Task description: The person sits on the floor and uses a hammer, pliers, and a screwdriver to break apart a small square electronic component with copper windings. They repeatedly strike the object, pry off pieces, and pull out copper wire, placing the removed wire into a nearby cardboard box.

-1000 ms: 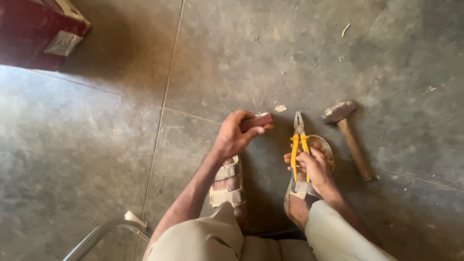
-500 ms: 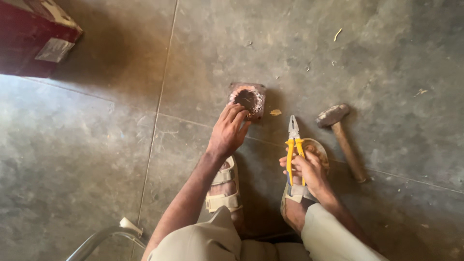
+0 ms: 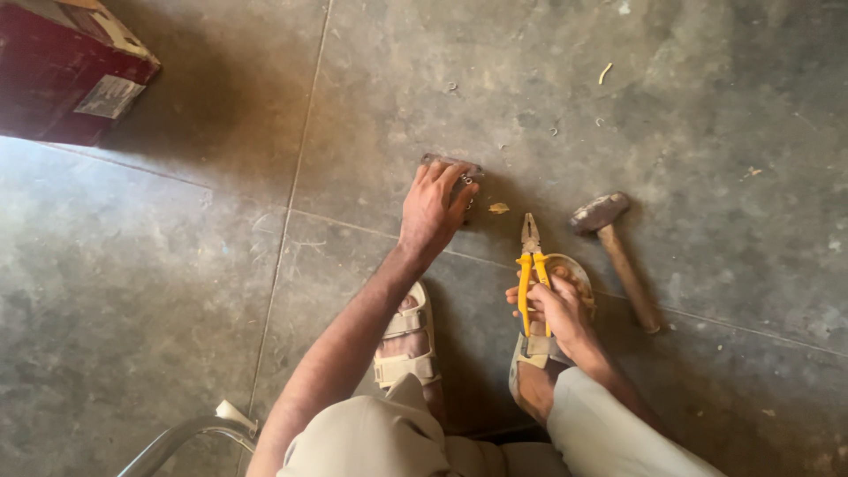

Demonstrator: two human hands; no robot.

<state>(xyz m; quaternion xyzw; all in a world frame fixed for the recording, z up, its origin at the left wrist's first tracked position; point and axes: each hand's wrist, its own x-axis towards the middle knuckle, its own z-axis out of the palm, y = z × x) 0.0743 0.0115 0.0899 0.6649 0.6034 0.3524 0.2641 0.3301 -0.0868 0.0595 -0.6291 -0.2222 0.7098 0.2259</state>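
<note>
My left hand (image 3: 433, 208) reaches forward and presses down on a small brown container (image 3: 452, 166) lying on the concrete floor, covering most of it. Small metal bits show at its right edge. My right hand (image 3: 556, 309) grips yellow-handled pliers (image 3: 530, 261) by the handles, jaws pointing away from me, above my right sandalled foot (image 3: 539, 353). A hammer (image 3: 614, 252) with a wooden handle lies on the floor to the right of the pliers, untouched.
A dark red cardboard box (image 3: 71, 75) sits at the top left. My left sandalled foot (image 3: 406, 340) rests below the left arm. A metal chair leg (image 3: 190, 433) shows at the bottom left. Small wood chips and scraps (image 3: 604, 72) dot the floor.
My left hand has turned the small container over and pushed it down onto the floor, farther forward. My right hand keeps the pliers almost still.
</note>
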